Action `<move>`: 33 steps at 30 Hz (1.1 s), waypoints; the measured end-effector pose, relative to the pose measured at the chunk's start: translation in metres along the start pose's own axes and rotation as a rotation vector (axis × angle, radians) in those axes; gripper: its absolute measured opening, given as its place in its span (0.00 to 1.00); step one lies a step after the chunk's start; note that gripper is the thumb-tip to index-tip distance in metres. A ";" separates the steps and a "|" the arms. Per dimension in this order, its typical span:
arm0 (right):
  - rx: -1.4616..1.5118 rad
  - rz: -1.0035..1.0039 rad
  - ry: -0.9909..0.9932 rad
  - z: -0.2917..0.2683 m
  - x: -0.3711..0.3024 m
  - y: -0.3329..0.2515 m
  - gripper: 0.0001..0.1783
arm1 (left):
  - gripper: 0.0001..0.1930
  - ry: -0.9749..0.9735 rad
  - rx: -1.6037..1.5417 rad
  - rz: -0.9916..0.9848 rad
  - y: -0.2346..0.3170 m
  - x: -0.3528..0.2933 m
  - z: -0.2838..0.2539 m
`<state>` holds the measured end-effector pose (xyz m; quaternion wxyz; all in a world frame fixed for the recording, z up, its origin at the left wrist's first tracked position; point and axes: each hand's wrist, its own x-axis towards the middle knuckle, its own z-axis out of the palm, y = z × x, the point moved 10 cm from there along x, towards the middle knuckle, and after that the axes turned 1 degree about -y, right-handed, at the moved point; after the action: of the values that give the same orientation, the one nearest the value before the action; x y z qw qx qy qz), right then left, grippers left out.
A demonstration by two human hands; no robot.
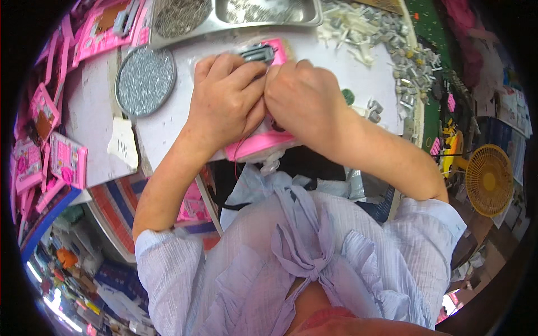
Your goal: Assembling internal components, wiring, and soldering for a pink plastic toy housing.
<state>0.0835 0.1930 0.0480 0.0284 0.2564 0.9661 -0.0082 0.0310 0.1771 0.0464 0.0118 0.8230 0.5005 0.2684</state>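
Observation:
Both hands rest together on a pink plastic toy housing (259, 144) lying on the white bench top (358, 73). My left hand (224, 103) covers its left half, fingers curled over a small grey part (258, 53) at the housing's far edge. My right hand (305, 95) presses on the right half, fingertips meeting the left hand's. Thin red wires hang from the housing's near edge. Most of the housing is hidden under the hands.
A round lid of small silver parts (144, 81) lies left of the hands. A steel tray (235, 14) with more parts stands at the back. Grey and white plastic pieces (392, 45) are heaped at the right. Pink toy housings (53, 145) are stacked at the left. A yellow fan (488, 179) stands right.

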 end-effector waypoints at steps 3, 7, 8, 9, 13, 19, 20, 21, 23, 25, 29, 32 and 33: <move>0.215 0.115 0.100 -0.003 -0.012 0.037 0.07 | 0.17 -0.029 0.001 0.001 -0.001 0.002 -0.001; 0.404 0.453 0.039 -0.002 -0.042 0.161 0.16 | 0.23 -0.047 -0.027 -0.008 0.003 0.001 0.001; 0.312 0.526 0.075 -0.007 -0.046 0.206 0.17 | 0.21 -0.062 0.016 0.013 0.007 0.007 0.001; 0.232 0.597 0.111 -0.014 -0.047 0.257 0.18 | 0.21 -0.076 0.027 0.023 0.010 0.011 0.000; 0.160 0.961 0.102 -0.019 -0.033 0.456 0.18 | 0.23 -0.133 0.094 0.009 0.011 0.010 0.000; 0.522 0.944 0.426 0.049 0.003 0.642 0.19 | 0.23 -0.157 0.009 -0.024 0.005 0.007 0.012; 0.842 0.890 0.501 0.061 0.016 0.648 0.18 | 0.23 -0.166 0.023 -0.026 0.005 0.008 0.012; 1.043 0.922 0.488 0.076 0.027 0.652 0.18 | 0.22 -0.166 0.022 -0.034 0.005 0.006 0.011; 1.299 0.893 0.415 0.095 0.046 0.654 0.19 | 0.22 -0.184 0.022 -0.038 0.004 0.006 0.012; 1.418 0.723 0.272 0.098 0.069 0.643 0.20 | 0.22 -0.205 0.022 -0.054 0.003 0.004 0.012; 1.524 0.676 0.220 0.090 0.091 0.638 0.26 | 0.22 -0.200 0.030 -0.081 0.004 0.002 0.010; 1.837 0.516 0.663 0.083 0.084 0.686 0.19 | 0.22 -0.200 0.023 -0.077 0.005 0.007 0.011; 1.893 0.469 0.838 0.085 0.076 0.707 0.17 | 0.22 -0.195 0.027 -0.066 0.005 0.008 0.012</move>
<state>0.3723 0.8423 -0.0425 -0.5172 0.3364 0.4250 -0.6623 0.0428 0.1840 0.0411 0.0584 0.8283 0.5274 0.1797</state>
